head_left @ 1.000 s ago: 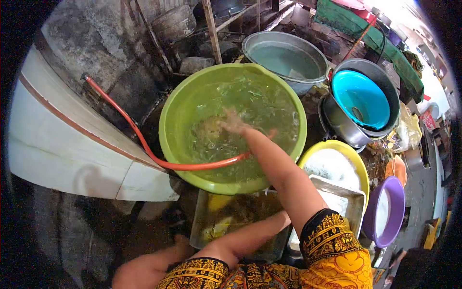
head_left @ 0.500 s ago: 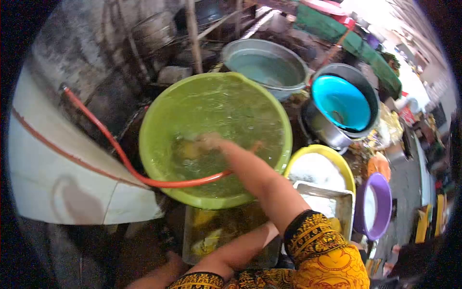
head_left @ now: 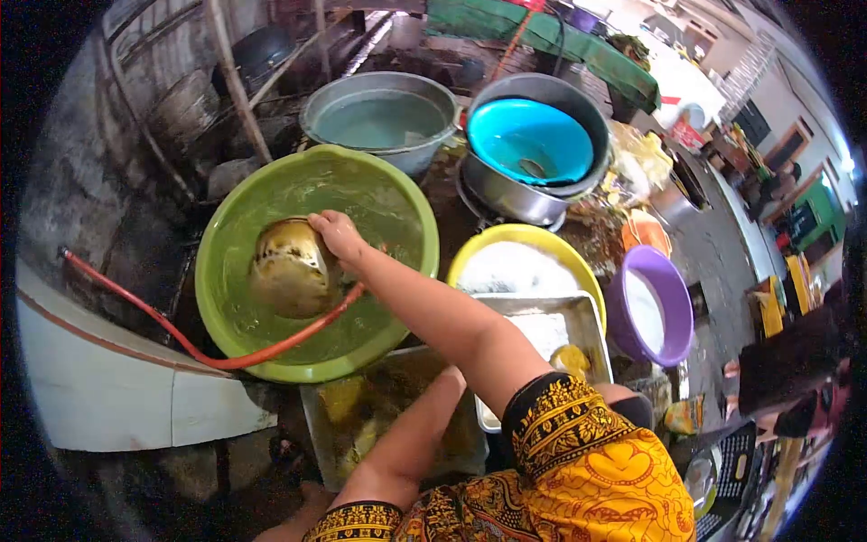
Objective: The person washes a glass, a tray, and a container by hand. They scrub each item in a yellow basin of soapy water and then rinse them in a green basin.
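Note:
My right hand (head_left: 338,237) is closed on the upper right edge of a round metal pot (head_left: 293,266). The pot has a yellowish sheen with dark stains, and it lies tilted, partly in the water of a large green basin (head_left: 417,294). An orange hose (head_left: 244,361) runs over the basin's near rim and into it, passing just below the pot. My left forearm (head_left: 411,434) crosses low over a tray of water (head_left: 318,425), which has yellowish things in it. The left hand is hidden behind my right arm.
A grey tub of water (head_left: 312,117) stands behind the basin. To the right are a blue bowl (head_left: 488,122) inside a dark pot, a yellow basin (head_left: 591,285) of suds, a metal tray (head_left: 591,316) with a yellow sponge-like piece (head_left: 571,359) and a purple bucket (head_left: 623,316).
The metal pot has come up out of the water, with my right hand at its edge. Before, that hand was in the water over a yellowish shape. The view has swung right.

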`<state>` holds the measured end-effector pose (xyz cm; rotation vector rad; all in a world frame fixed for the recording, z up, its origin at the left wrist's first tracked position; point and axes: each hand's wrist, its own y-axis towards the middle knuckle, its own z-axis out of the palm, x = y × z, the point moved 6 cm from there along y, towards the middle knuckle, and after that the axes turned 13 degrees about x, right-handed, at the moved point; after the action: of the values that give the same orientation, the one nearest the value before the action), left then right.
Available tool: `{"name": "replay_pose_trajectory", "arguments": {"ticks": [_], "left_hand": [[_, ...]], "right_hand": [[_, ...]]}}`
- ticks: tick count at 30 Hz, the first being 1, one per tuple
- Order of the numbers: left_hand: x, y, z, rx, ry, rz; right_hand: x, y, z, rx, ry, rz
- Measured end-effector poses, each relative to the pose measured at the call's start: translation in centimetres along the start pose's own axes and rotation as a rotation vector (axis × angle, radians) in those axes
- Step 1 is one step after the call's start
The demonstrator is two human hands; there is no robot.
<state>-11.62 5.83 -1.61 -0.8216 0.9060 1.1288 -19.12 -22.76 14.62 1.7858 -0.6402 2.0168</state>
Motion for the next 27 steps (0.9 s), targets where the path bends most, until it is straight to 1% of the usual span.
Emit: {"name": "replay_pose_trajectory", "arguments": {"ticks": [1, 2, 4, 6, 7, 8, 9, 10, 11, 12, 13, 14, 15, 16, 18, 19, 20, 21, 22, 24, 25, 26, 27], "left_hand": [[-0.2, 0.2, -0.4, -0.031, 0.025, 0.007], [-0.2, 0.5, -0.6, -0.061, 0.049, 0.014], [-0.3, 0.9, -1.0, -0.119, 0.100, 0.023], [-0.6, 1.3, -1.6, -0.193, 0.163, 0.031], [-0.8, 1.4, -2.0, -0.227, 0.200, 0.037], [-1.1, 1.5, -2.2, -0.263, 0.237, 0.045], [-1.3, 1.6, -2.6, -0.303, 0.277, 0.049], [-1.5, 1.6, -3.1, -0.338, 0.316, 0.049], [-1.8, 1.3, -3.6, -0.376, 0.363, 0.047], [-2.1, 1.0, -3.9, -0.422, 0.441, 0.041], [-2.7, 0.5, -4.1, -0.474, 0.520, 0.025], [-5.8, -0.9, -2.8, -0.549, 0.745, -0.074], [-7.4, -1.4, -1.8, -0.508, 0.647, -0.084], [-8.3, -1.7, -1.3, -0.467, 0.548, -0.084], [-8.0, -1.6, -1.5, -0.497, 0.625, -0.274], [-9.2, -2.1, -1.0, -0.510, 0.671, -0.347], [-8.2, -2.3, -1.6, -0.509, 0.667, -0.348], [-7.5, -2.2, -2.3, -0.563, 0.683, -0.181], [-6.8, -1.4, -2.3, -0.591, 0.688, -0.001], [-4.7, -0.6, -3.4, -0.437, 0.578, 0.063], [-6.4, -1.3, -2.6, -0.492, 0.661, 0.014], [-5.9, -0.8, -2.9, -0.461, 0.689, 0.002], [-7.2, -1.7, -2.0, -0.475, 0.669, 0.059]], "right_hand": [[0.1, 0.5, -0.2, -0.010, 0.154, -0.077], [2.6, -1.8, 0.0, -0.025, 0.262, -0.016], [3.6, -2.0, 0.0, -0.010, 0.335, -0.095], [6.2, -3.4, -0.6, -0.041, 0.299, -0.103], [6.6, -3.2, -1.0, -0.074, 0.376, -0.096], [6.5, -1.1, -2.0, -0.065, 0.410, -0.164], [7.0, -0.8, -3.0, -0.121, 0.519, -0.111], [7.9, -0.2, -4.1, 0.008, 0.509, -0.182], [10.7, -3.4, -4.5, -0.038, 0.684, -0.087], [10.0, -2.6, -8.3, -0.271, 0.384, -0.021], [15.3, -9.0, -7.4, -0.200, 0.334, 0.133], [15.1, -7.6, -9.9, -0.192, 0.347, -0.044], [15.2, -7.3, -11.9, -0.179, 0.397, -0.174], [15.7, -8.2, -13.7, -0.168, 0.440, -0.258], [17.1, -10.9, -17.3, -0.168, 0.497, -0.385], [17.0, -11.7, -20.5, -0.150, 0.449, -0.369], [18.6, -14.4, -21.0, -0.201, 0.478, -0.430], [20.0, -17.2, -22.0, -0.336, 0.417, -0.460], [20.5, -19.2, -24.6, -0.365, 0.402, -0.525], [20.1, -23.7, -32.1, -0.446, 0.357, -0.623], [20.7, -27.5, -33.3, -0.692, 0.370, -0.597], [21.3, -31.2, -34.4, -0.754, 0.314, -0.625], [20.2, -33.9, -41.0, -0.869, -0.160, -0.626]]}}
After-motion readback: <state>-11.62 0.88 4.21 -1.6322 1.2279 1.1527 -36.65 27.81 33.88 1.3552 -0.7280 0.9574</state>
